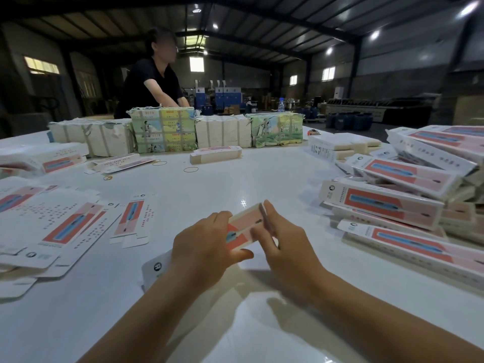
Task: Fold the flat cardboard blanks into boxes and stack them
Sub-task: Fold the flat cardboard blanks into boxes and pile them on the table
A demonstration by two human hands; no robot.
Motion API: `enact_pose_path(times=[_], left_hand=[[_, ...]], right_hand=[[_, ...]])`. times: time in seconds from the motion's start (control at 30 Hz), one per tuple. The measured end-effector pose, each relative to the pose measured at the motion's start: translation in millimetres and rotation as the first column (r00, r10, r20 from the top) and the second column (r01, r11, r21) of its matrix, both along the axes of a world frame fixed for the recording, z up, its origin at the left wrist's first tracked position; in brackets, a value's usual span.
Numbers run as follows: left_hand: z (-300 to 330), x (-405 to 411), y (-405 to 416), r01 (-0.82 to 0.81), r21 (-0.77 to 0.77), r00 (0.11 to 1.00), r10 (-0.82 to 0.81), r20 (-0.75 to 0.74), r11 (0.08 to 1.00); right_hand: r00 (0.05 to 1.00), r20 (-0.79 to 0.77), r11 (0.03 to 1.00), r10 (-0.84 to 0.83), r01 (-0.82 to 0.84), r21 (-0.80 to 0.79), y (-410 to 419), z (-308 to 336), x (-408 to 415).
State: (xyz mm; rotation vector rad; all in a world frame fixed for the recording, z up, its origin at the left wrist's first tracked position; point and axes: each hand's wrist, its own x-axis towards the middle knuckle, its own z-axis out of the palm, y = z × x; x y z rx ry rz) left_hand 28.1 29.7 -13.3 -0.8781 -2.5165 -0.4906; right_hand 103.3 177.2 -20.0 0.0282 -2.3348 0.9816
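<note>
- L hand: knuckles up, fingers curled over the near-left end of a blank, thumb under its near edge – grasping it.
- R hand: forearm in from the near-right, fingers pinching the blank's raised far-right flap.
- Blank: held just above the table, near the middle of its near edge.
- Flat blanks spread at left edge; folded boxes piled at right edge.
</note>
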Motion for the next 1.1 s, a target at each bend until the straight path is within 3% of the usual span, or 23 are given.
enact_pose_path(times=[0.07, 0.17, 0.33, 0.6, 0.7, 0.9, 1.1], left_hand=[[1, -1, -2, -0.005, 0.018, 0.999, 0.006, -0.045, 1.0], [2, -1, -2, -0.012, 0.035, 0.995, 0.015, -0.096, 0.999], [1, -1, -1, 0.007, 0.064, 0.99, 0.002, -0.142, 0.998], [2, 3, -2, 0.028, 0.046, 0.977, -0.018, -0.211, 0.999], [4, 6, -2, 0.027, 0.017, 0.976, -0.023, -0.215, 0.999], [11, 9, 0, -0.022, -0.096, 0.928, -0.015, -0.372, 0.995], [13, 17, 5, -0.03, -0.091, 0.939, -0.003, -0.344, 0.995]], right_hand=[[0.996, -0.026, 0.962, 0.091, -0.094, -0.257, -1, 6, 2], [0.981, -0.054, 0.795, 0.185, -0.182, -0.579, 3, 13, -2], [0.969, -0.107, 0.655, 0.223, -0.231, -0.719, 8, 16, -2], [0.964, -0.169, 0.651, 0.207, -0.265, -0.712, 8, 18, 1], [0.964, -0.159, 0.699, 0.215, -0.266, -0.664, 6, 17, 2], [0.992, -0.095, 0.916, 0.079, -0.11, -0.386, 6, 12, 2], [0.981, -0.193, 0.989, -0.009, -0.02, -0.145, 2, 10, 7]])
